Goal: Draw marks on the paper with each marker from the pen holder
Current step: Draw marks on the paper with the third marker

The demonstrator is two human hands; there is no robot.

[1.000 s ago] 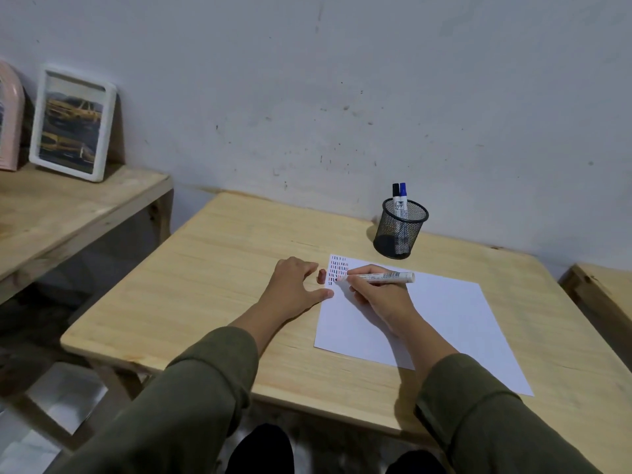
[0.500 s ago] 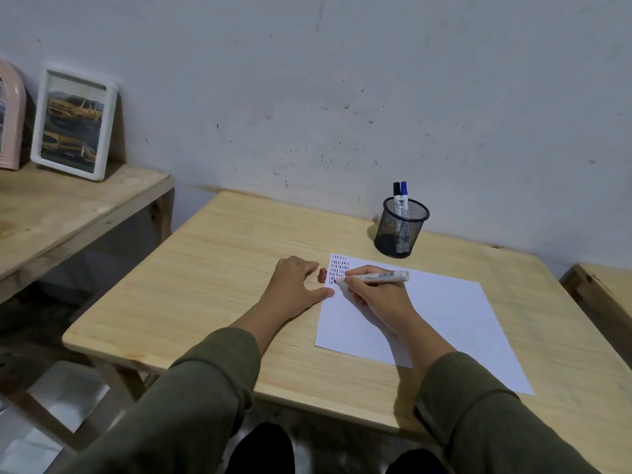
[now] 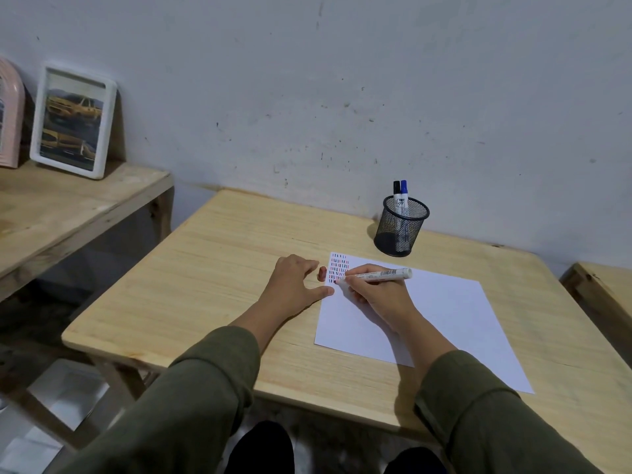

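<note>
The white-barrelled marker with a red tip (image 3: 374, 275) lies almost level across the right hand (image 3: 379, 295), whose fingers (image 3: 355, 280) are curled closed around its front part; its tip touches the white sheet of paper (image 3: 444, 316) just ahead of those fingertips. Right beside the tip, at the sheet's far left corner, sits a block of short red, blue and black strokes (image 3: 338, 268) (too small to count). The small red marker cap (image 3: 322, 273) lies on the light wooden table (image 3: 212, 268) between the strokes and the left hand (image 3: 294, 285), which rests flat, fingers spread and holding nothing, its thumb reaching the paper's left edge. Beyond the right hand's knuckles, near the wall, stands the black wire-mesh pen holder (image 3: 400, 227) with a black-capped marker (image 3: 396, 191) and a blue-capped marker (image 3: 404, 191) upright inside.
</note>
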